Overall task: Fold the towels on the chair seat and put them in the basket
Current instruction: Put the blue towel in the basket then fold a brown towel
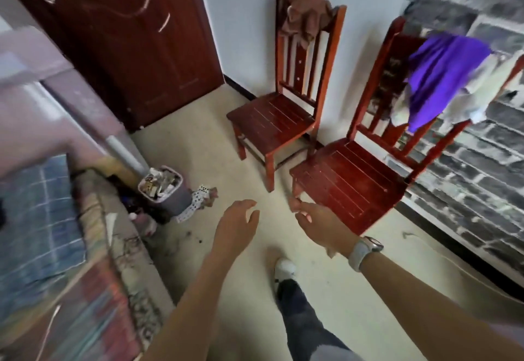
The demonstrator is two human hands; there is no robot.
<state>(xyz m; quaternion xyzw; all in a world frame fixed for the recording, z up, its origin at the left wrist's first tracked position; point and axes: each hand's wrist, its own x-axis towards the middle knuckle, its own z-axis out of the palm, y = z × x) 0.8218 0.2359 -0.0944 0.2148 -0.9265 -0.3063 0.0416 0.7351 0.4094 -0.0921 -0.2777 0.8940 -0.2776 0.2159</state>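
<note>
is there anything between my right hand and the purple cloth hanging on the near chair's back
Nothing visible blocks it. The right hand is at the front corner of the near chair; the purple cloth hangs on its backrest, across the bare seat.

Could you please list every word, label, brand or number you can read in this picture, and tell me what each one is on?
None can be read.
Bin: the packets and papers in it carry print, too blurred to read.
Scraps on the floor: dotted pattern only, no letters to make out.
Watch on the right wrist: its face is turned away.
Door and both chairs: no text visible.
</note>
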